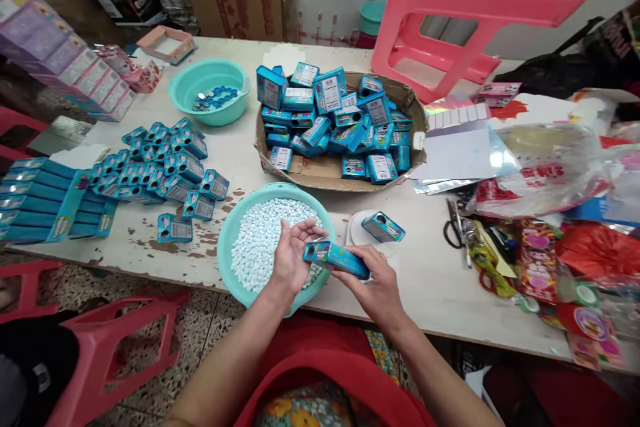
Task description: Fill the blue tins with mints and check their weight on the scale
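Observation:
My right hand [373, 280] grips a small blue tin [337, 259], which lies on its narrow side and tilts toward the left. Palm up, my left hand [294, 255] is beside the tin's left end with its fingers loosely apart; whether the fingertips touch the tin I cannot tell. Both are over the right part of a turquoise basin [224, 260] filled with small white candies [250, 247]. Just right of the basin, a second blue tin [384, 227] with a dark round opening leans on a white scale-like object [356, 232].
Behind the basin stands a cardboard tray [315, 177] heaped with blue tins. Several more tins [175, 228] are grouped at the left, near a smaller turquoise basin [210, 117] of blue and silver pieces. Scissors [454, 223], plastic bags and a pink stool [480, 0] occupy the right.

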A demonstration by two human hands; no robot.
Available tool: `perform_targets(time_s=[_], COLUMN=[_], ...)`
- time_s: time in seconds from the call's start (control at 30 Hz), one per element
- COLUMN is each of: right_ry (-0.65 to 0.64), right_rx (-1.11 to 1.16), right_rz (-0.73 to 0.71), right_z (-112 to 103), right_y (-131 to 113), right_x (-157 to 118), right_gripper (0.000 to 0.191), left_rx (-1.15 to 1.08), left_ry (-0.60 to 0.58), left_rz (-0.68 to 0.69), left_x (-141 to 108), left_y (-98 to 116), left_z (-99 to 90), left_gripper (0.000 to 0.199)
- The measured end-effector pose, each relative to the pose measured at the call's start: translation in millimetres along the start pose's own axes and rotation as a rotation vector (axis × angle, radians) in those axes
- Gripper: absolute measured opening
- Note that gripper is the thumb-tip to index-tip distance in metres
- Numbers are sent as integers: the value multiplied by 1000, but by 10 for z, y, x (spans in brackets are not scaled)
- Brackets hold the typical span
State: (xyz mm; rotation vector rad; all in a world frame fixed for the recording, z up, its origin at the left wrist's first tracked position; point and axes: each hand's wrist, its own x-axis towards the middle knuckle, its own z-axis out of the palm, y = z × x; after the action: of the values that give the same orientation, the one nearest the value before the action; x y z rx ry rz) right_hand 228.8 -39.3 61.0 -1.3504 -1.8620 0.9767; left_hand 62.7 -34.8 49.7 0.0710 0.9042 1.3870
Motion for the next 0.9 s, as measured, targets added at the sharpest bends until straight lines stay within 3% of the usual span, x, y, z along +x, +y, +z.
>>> perform_targets(time_s=[0.13,0.27,0.37,0.5,0.63,0.7,0.83,0.9], right_ry=[27,26,15,30,25,36,104,124], right_rx=[-43,-58,-54,64,310,474,688,707], right_rz=[20,16,56,173,350,386,371,346], right_z=[86,151,208,260,276,281,328,399], right_y=[16,88,171,255,321,369,465,462], right_x=[-17,-20,-4,33,72,93,181,257], right_gripper=[31,33,32,36,44,46,48,48], left_rx=[-153,-207,-170,-173,-161,-31,572,798], left_ry=[140,121,179,184,136,101,104,-17], left_rz=[-81,-60,-24,-25,-46,-34,154,256], left_x=[112,153,172,201,207,198,120,44], left_y=[-26,-77,-78,-14,141,249,505,621], left_z=[-153,-247,-250,-212,-187,-209,-262,-219], left_gripper=[44,35,24,15,21,28,27,38])
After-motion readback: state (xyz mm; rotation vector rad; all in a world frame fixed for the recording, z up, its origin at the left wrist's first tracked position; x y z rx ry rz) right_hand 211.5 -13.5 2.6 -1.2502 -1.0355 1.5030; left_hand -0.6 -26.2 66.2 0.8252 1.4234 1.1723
